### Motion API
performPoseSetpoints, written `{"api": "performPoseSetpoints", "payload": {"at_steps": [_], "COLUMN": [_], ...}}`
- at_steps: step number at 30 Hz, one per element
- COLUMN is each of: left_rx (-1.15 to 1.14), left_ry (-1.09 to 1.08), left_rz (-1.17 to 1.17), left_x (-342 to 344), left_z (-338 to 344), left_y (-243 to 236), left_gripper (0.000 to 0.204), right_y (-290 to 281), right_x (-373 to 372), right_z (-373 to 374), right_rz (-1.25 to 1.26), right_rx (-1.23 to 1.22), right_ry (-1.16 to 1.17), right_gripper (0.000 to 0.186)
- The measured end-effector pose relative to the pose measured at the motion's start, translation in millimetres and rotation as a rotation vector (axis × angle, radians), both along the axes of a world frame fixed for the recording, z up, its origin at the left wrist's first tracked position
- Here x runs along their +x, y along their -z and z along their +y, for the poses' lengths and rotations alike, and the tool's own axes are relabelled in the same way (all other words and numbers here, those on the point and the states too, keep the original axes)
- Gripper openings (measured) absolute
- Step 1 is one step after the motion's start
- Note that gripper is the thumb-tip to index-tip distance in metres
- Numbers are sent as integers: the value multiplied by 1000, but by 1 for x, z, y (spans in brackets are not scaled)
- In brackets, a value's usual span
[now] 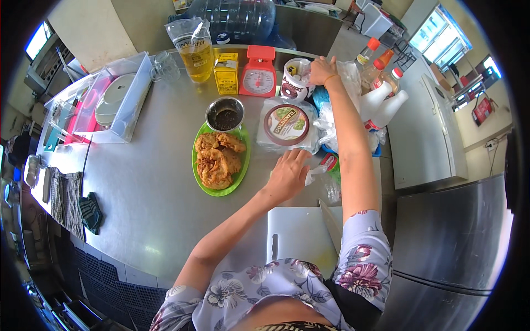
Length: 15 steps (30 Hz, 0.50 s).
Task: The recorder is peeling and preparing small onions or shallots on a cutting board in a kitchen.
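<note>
My right hand (323,71) is stretched far forward, at the right rim of a white tub (297,79) with brown print and small items inside. Its fingers are apart, and no held thing shows. Closer in, my left hand (287,175) hovers or rests with loosely bent fingers apart, just below a round brown-rimmed packet (286,124) lying on clear plastic. Crumpled clear plastic with a green and red wrapper (330,163) lies beside its thumb. To its left, a green oval plate (243,165) holds fried pieces (217,160), with a steel bowl (225,114) of dark grains behind.
A red kitchen scale (259,55), yellow box (226,74), oil pouch (196,58) and glass mug (165,67) stand at the back. Bottles (386,107) crowd the right. A knife (330,223) lies on the white cutting board (292,231). A clear bin (132,110) sits left.
</note>
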State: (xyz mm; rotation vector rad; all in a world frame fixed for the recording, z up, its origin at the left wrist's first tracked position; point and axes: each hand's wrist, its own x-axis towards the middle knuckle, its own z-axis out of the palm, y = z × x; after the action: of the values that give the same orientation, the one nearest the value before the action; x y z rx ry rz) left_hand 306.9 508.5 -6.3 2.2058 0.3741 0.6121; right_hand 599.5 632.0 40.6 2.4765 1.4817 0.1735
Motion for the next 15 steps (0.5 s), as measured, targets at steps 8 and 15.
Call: {"api": "performPoseSetpoints", "payload": {"at_steps": [8,15], "left_rx": [-3,-12], "left_ry": [0,-3], "left_rz": [-26,-32], "left_x": [-1,0], "left_z": [4,3], "left_y": [3,1], "left_gripper": [26,26], "right_y": [3,-32], "right_x": [15,15], "right_z": [-4,-4], "right_rz": [1,157], "right_rx": [308,313], "right_ry": [-95,34], "right_gripper": [17,13]}}
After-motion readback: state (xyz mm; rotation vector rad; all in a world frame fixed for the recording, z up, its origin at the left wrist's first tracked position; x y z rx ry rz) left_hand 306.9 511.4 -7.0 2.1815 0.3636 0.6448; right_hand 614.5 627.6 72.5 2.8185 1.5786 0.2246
